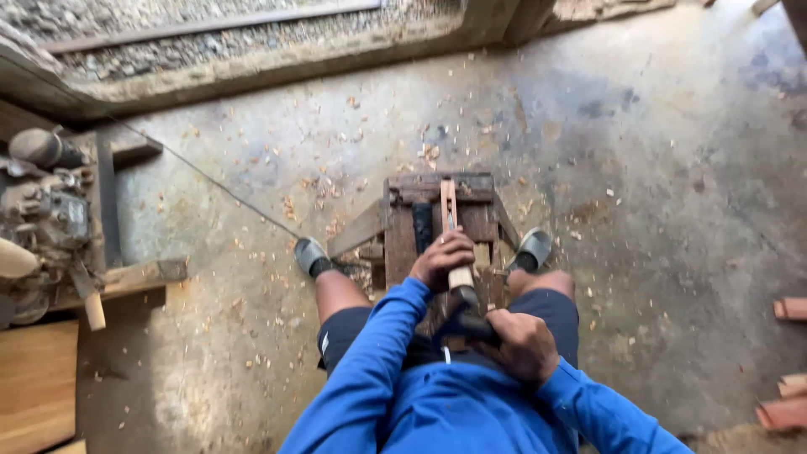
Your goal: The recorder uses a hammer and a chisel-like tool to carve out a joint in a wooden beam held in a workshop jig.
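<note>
the left hand is being closed over a pale wooden piece, gripped from above at its far end. the right hand is being clenched around a dark handle close to the body, just behind the left hand; what tool the handle belongs to cannot be told. the pale piece is being held between the two hands, its near end meeting the dark handle, and it is lying over the middle of a low wooden block stand set between the knees. a narrow wooden strip is being kept upright-looking along the stand's top, just beyond the left hand's fingers. both arms are being covered by blue sleeves. a grey slipper is being worn on the left foot and another grey slipper on the right, one at each side of the stand. the concrete floor is being littered with wood chips. an old engine-like machine is being seen at the left edge, well apart, and reddish bricks at the right edge.
</note>
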